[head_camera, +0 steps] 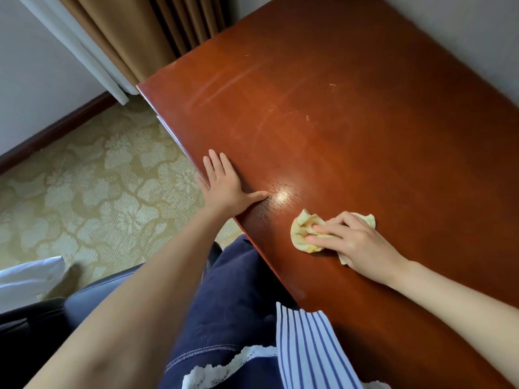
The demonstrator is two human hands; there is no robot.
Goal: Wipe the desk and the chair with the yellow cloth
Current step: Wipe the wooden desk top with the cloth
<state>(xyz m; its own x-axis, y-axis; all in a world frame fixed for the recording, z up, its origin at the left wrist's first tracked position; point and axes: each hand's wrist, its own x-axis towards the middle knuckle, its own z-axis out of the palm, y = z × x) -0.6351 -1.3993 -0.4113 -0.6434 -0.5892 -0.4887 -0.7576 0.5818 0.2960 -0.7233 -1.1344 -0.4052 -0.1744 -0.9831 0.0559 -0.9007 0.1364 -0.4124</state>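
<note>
The glossy reddish-brown desk fills the right and middle of the head view, with faint streaks and small pale specks on its top. A crumpled yellow cloth lies on the desk near its front edge. My right hand presses down on the cloth, fingers curled over it. My left hand lies flat on the desk's front edge, fingers spread, holding nothing. A dark seat, probably the chair, shows at the lower left beside my leg.
Brown curtains and a white panel hang beyond the desk's left end. Patterned beige carpet covers the floor on the left. A white object sits at the left edge. A grey wall borders the desk's far side.
</note>
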